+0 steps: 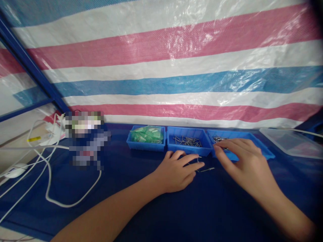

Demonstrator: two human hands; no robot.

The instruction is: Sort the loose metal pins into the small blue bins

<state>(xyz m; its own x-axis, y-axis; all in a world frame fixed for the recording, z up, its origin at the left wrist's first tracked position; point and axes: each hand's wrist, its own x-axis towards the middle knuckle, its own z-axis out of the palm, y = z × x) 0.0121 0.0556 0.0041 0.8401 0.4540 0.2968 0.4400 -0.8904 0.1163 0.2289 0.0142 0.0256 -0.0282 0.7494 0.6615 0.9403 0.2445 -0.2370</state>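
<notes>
My left hand (pixel 179 170) rests on the dark blue table (pixel 126 201), fingers loosely curled and pointing right, next to a few small metal pins (pixel 207 169) lying loose on the cloth. My right hand (pixel 239 158) reaches over the front edge of the right blue tray (pixel 262 151), fingers spread and bent, tips near metal parts (pixel 219 138) in it. The middle blue tray (pixel 188 148) holds several metal pins (pixel 187 140). The left blue tray (pixel 141 145) holds green plastic pieces (pixel 147 134).
White cables (pixel 49 178) loop over the table's left side beside a blurred-out object (pixel 84 139). A clear plastic lid or tray (pixel 292 143) lies at the far right. A striped pink, white and blue tarpaulin (pixel 176 67) hangs behind the trays.
</notes>
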